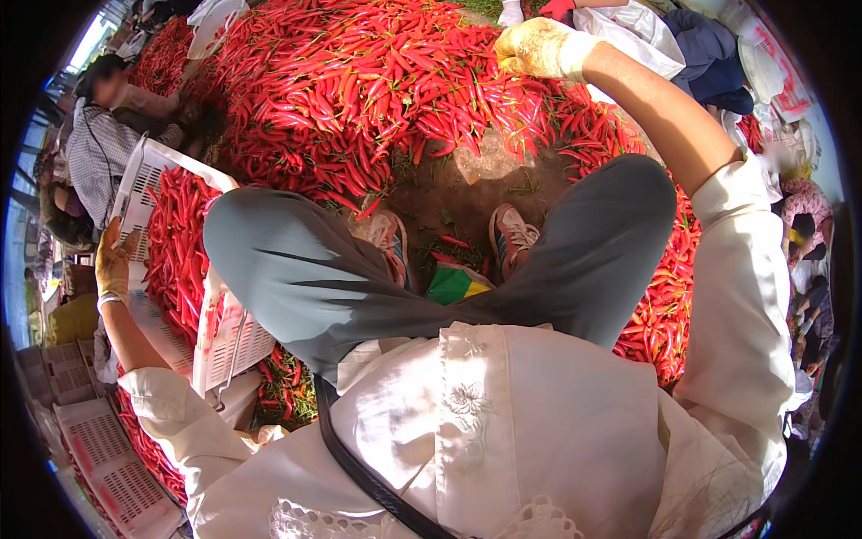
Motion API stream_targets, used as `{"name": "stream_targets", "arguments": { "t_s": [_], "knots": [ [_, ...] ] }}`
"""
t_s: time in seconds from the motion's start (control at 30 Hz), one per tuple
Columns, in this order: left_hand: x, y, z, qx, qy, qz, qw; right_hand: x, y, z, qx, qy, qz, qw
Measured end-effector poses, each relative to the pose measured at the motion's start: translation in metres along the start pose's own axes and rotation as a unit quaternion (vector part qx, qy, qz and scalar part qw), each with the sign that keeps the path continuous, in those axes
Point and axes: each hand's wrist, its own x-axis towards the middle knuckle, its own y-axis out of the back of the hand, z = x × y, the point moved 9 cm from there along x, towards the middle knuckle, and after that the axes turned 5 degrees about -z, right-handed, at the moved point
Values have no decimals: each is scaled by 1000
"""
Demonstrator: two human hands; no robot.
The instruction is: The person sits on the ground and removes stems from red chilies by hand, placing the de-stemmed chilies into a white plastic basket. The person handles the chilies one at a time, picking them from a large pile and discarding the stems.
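Observation:
My left hand point(114, 264), in a stained yellowish glove, grips the outer side of a white slatted plastic crate point(236, 350). Red chili peppers point(176, 252) fill much of this crate, which stands beside my left knee and has wire handles. Stretched out ahead on the right, my right hand point(539, 50) wears a similar dirty glove. Its fingers are curled at the edge of a broad heap of red chili peppers point(350, 87), and whatever may be inside them is hidden.
Between my shoes point(387, 242) lie loose peppers and a green and yellow bag point(454, 283). More peppers point(663, 310) lie beyond my right knee. A person point(101, 141) sits at the left; a red-gloved hand point(556, 8) shows opposite. Another crate point(114, 458) stands lower left.

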Motion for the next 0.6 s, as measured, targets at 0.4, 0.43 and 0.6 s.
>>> {"name": "stream_targets", "arguments": {
  "t_s": [0.4, 0.43, 0.6],
  "knots": [
    [108, -542, 150, 247, 20, -366, 897, 116, -247, 63, 295, -175, 45, 938],
    [115, -576, 126, 266, 35, -365, 891, 128, -242, 61, 275, -172, 110, 940],
    [71, -697, 2, -101, 156, -347, 919, 175, -242, 56, 73, -160, 194, 965]
  ]
}}
